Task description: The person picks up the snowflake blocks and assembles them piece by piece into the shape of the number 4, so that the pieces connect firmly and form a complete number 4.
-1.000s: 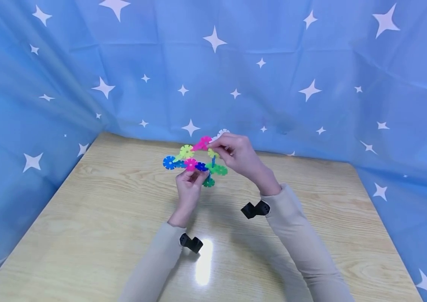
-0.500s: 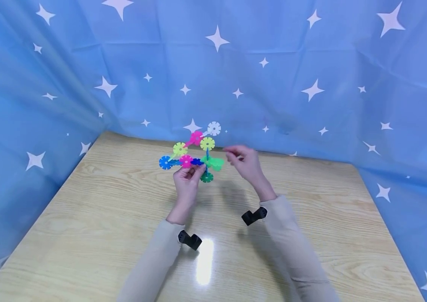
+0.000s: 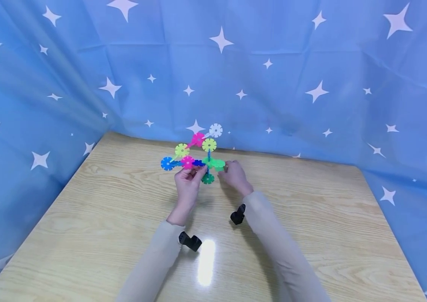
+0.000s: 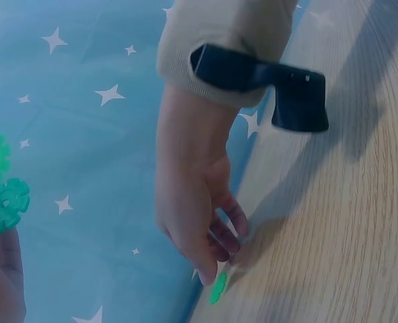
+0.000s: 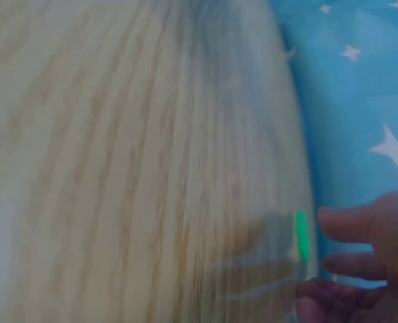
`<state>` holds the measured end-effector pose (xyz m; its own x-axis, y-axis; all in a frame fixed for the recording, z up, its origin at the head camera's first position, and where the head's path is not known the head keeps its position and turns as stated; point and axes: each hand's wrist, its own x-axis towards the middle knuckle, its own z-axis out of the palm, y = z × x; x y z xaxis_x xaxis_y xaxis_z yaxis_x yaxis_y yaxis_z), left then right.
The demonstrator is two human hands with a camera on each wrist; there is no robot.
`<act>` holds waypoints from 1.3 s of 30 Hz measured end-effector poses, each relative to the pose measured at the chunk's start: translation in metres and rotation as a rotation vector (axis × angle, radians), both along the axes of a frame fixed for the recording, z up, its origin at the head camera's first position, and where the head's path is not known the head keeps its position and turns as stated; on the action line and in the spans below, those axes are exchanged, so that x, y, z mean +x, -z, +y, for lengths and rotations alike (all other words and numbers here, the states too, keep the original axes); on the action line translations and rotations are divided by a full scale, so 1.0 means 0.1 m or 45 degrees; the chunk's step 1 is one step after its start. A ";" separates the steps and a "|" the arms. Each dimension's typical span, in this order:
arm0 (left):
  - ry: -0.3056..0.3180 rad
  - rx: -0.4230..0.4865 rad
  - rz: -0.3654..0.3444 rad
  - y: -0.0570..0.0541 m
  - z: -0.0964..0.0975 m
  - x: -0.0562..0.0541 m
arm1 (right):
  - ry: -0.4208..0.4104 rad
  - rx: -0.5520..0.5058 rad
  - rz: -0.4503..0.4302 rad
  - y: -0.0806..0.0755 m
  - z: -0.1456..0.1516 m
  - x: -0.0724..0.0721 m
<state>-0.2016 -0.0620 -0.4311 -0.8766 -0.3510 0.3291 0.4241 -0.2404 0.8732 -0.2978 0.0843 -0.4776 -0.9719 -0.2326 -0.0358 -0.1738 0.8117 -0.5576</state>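
Note:
My left hand [image 3: 187, 186] pinches a joined chain of notched, flower-shaped plastic discs [image 3: 188, 162], raised over the table. Blue, pink, yellow, green and white discs slot into each other in it, the white disc [image 3: 215, 130] at the top end. In the left wrist view only some green discs [image 4: 7, 205] of it show at the edge. My right hand [image 3: 235, 177] reaches down just right of the chain, fingers apart and slightly bent. A loose green disc [image 4: 218, 288] lies on the table close to its fingertips; the right wrist view shows a gap between thumb and disc.
The wood-grain table [image 3: 104, 218] ends at a blue curtain [image 3: 281, 84] with white stars, hanging behind and along both sides. Small black cameras [image 3: 190, 241] sit on both wrists. A bright reflection [image 3: 206, 262] lies on the near tabletop.
My right hand has let go of the upper end of the chain, drawn away rightward, then come down toward the table. My left hand still holds the chain, which has shifted little.

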 end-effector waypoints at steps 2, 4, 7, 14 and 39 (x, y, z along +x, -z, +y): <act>0.003 -0.012 0.009 0.00 0.00 0.00 | 0.006 0.058 0.015 0.02 -0.04 -0.03; 0.008 -0.002 0.015 0.00 0.00 0.00 | 0.011 0.101 0.032 0.03 -0.07 -0.05; 0.003 0.012 0.014 0.00 0.00 0.00 | 0.010 0.134 0.046 0.03 -0.11 -0.07; -0.035 -0.037 0.013 0.00 -0.01 -0.01 | 0.056 0.160 -0.106 -0.07 -0.15 -0.09; -0.015 -0.004 0.132 0.07 0.01 -0.03 | -0.063 -1.358 0.290 -0.67 0.29 0.71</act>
